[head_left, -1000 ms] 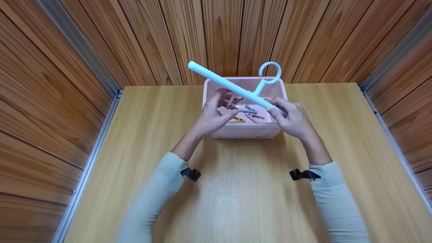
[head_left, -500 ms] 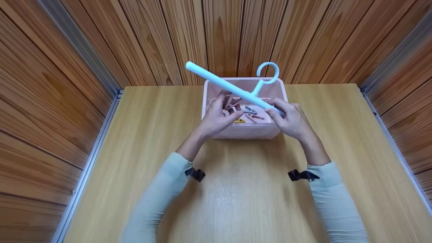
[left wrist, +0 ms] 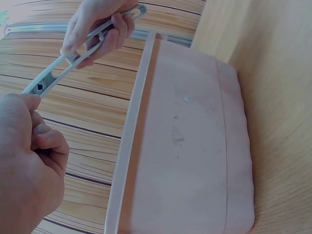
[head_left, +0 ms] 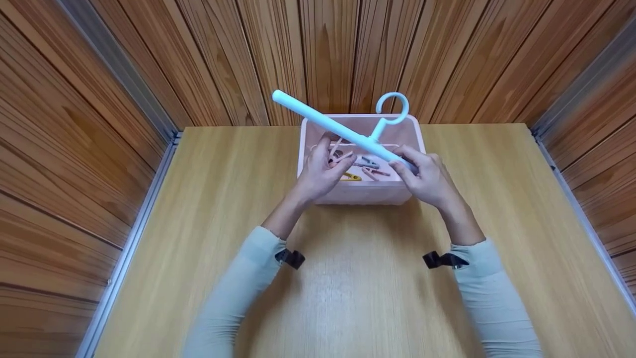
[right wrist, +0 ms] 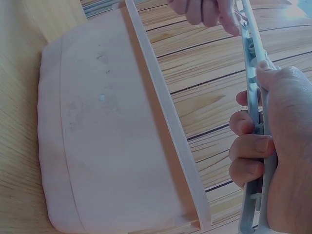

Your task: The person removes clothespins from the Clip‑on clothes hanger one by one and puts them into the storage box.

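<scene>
My right hand (head_left: 430, 176) grips a light-blue clothes hanger (head_left: 325, 122) near its right end, the fingers wrapped round its bar in the right wrist view. The hanger slants over a pale pink bin (head_left: 360, 195), its hook (head_left: 406, 107) up at the back. My left hand (head_left: 318, 174), under the bar at the bin's left, pinches a pale pink clothespin (head_left: 336, 146) between thumb and fingers. Part of that pin is hidden by the fingers. Below lie a yellow clothespin (head_left: 354, 177), a grey-blue one (head_left: 367, 163) and a pinkish one (head_left: 370, 174).
The bin stands at the back of a wooden table (head_left: 328, 278), close to a wood-panelled wall (head_left: 325, 54). Panelled walls with metal edge strips also rise at left and right. Each sleeved wrist wears a small black camera.
The left hand has moved slightly right, and its thumb has come up beside the clothespin, which is turned in the fingers. The hanger and right hand have drifted a little left.
</scene>
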{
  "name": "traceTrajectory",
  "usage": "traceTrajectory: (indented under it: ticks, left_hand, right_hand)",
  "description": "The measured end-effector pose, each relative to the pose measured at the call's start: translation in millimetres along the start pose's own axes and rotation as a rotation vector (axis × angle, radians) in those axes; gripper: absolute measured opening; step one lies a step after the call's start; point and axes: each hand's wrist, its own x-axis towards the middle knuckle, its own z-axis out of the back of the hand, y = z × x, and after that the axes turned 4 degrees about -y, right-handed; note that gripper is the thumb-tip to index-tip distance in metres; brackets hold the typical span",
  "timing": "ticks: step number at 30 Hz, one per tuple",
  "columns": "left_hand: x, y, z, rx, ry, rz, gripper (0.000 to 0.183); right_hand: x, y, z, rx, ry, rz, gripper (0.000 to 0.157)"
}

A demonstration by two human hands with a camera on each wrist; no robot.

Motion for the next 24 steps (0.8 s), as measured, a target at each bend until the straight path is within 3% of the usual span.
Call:
traceTrajectory:
  ticks: [10, 17, 24]
  left_hand:
    - [-1.3, -4.0, 3.7, -0.134, 0.028, 0.026, 0.047]
    - [0.0, -5.6, 10.6, -0.131, 0.036, 0.023, 0.048]
    - [1.1, -10.9, 22.2, -0.093, 0.037, 0.043, 0.035]
  right_hand:
    - [-1, 3, -4.5, 0.015, -0.007, 0.014, 0.027]
    - [-3, 6, -8.4, 0.06, 0.017, -0.014, 0.027]
    - [-5, 7, -13.2, 0.074, 0.054, -0.045, 0.019]
